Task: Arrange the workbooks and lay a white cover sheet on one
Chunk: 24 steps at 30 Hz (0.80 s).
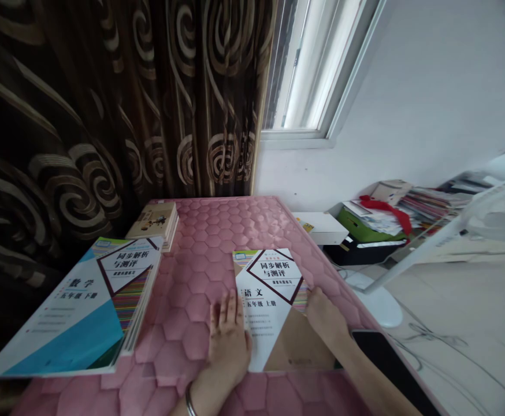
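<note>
A workbook (274, 329) with a white, tan and striped cover lies face up on the pink padded table. My left hand (227, 341) rests beside its left edge, palm down, fingers stretched out, a bangle on the wrist. At the opposite edge, the curled fingers of my right hand (325, 315) grip the workbook's side; the fingertips are partly hidden. What looks like a faint see-through sheet (166, 358) spreads on the table left of my left hand, its outline hard to make out.
A stack of blue-and-white workbooks (79, 306) lies at left, with small tan books (152, 222) behind it. A black phone-like slab (386, 370) lies by my right forearm. Beyond the right edge stand a white fan (430, 242) and a box with a green bag (360, 222).
</note>
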Each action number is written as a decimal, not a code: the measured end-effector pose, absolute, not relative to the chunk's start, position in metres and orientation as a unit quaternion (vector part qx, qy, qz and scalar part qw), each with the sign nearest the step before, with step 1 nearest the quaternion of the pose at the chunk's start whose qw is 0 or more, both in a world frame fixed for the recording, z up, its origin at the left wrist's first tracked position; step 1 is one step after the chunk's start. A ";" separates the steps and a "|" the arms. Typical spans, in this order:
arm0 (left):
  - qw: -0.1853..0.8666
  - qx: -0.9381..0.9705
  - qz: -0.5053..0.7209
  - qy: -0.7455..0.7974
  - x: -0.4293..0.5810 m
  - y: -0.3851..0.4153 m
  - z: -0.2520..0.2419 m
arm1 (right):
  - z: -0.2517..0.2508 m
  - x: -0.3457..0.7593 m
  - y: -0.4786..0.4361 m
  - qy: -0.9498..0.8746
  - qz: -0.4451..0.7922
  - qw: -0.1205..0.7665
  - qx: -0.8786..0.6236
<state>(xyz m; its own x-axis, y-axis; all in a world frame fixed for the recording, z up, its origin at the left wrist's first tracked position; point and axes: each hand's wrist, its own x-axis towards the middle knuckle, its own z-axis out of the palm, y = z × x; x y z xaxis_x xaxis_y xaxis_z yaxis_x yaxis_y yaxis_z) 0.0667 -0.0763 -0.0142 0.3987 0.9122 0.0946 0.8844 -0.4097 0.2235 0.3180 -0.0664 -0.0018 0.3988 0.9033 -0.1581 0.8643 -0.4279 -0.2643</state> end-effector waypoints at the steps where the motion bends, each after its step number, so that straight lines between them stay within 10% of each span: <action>1: 0.065 0.840 0.105 0.528 0.073 -0.076 -0.017 | -0.002 0.318 -0.066 -0.524 0.136 0.058 -0.839; 24: 0.045 0.858 0.126 0.497 0.091 -0.077 -0.043 | 0.005 0.320 -0.072 -0.493 0.126 0.059 -0.859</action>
<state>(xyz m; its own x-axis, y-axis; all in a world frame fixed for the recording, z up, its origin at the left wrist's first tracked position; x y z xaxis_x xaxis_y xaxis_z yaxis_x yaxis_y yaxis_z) 0.0914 -0.0770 -0.0426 0.4750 0.8630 0.1721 0.8403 -0.5029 0.2024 0.3195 -0.0718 0.0049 0.4822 0.8617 -0.1578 0.8322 -0.5069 -0.2247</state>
